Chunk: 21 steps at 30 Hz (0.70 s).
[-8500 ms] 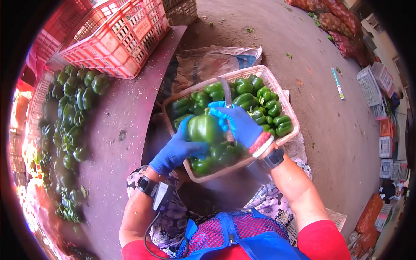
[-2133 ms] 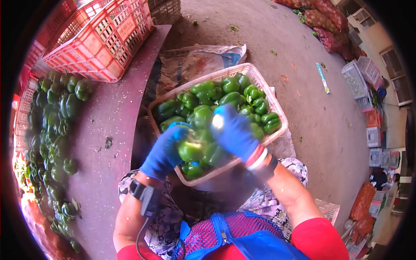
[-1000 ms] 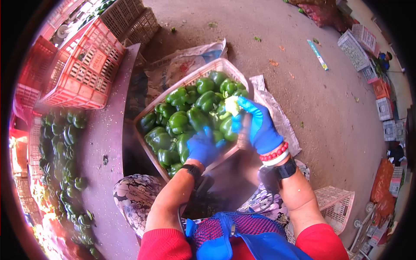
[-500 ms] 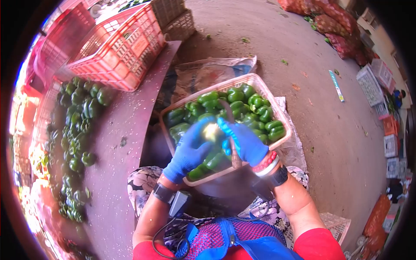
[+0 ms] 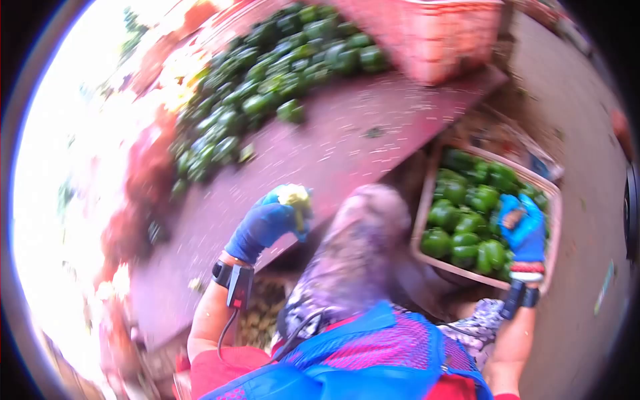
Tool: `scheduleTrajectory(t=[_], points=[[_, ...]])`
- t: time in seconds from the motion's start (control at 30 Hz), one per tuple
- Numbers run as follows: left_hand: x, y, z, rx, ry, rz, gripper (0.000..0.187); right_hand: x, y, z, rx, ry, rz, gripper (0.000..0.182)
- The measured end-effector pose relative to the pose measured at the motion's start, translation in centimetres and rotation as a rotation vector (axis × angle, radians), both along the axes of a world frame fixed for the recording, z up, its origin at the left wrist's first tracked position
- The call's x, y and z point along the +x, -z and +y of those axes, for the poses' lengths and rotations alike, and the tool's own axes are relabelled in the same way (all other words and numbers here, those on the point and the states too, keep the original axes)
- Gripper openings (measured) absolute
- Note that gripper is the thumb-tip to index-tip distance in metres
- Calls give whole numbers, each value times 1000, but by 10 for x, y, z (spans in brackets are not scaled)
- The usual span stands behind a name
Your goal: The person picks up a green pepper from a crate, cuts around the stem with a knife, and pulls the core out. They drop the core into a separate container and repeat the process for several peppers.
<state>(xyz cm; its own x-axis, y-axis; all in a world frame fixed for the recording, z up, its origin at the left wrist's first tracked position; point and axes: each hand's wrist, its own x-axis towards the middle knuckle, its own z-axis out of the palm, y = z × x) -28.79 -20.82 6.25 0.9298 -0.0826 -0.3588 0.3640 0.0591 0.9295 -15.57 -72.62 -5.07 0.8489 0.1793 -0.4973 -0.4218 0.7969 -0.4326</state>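
Observation:
My left hand [image 5: 270, 223], in a blue glove, is closed around a pale yellow-green piece [image 5: 293, 196] over the near edge of the purple-red board [image 5: 347, 137]. At the right, my right hand [image 5: 523, 227], also gloved in blue, is closed on a brown wooden handle [image 5: 513, 218]. It is above the crate [image 5: 554, 247] of green peppers [image 5: 467, 223]. Motion blur hides the rest of that tool. A large heap of green peppers [image 5: 267, 87] lies on the far side of the board.
A red plastic crate [image 5: 443, 40] stands at the board's far right end. Under the crate of peppers lies a sack [image 5: 500, 133]. Small pale pieces [image 5: 263, 317] lie below the board's near edge. My knee in floral cloth [image 5: 357, 247] is between board and crate.
The view has swung left. My hands have moved apart: the left has carried the pale piece from the crate to the board, while the right remains over the crate with the handle.

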Motion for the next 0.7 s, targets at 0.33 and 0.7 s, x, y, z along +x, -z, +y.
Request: scheduleTrajectory(t=[0.33,0.7], points=[[-310,71,155,678,-312,846,42,46,79,-38,-182,-300,10,32],[-289,148,253,1552,-680,537,58,77,98,-74,-321,-120,46,37]])
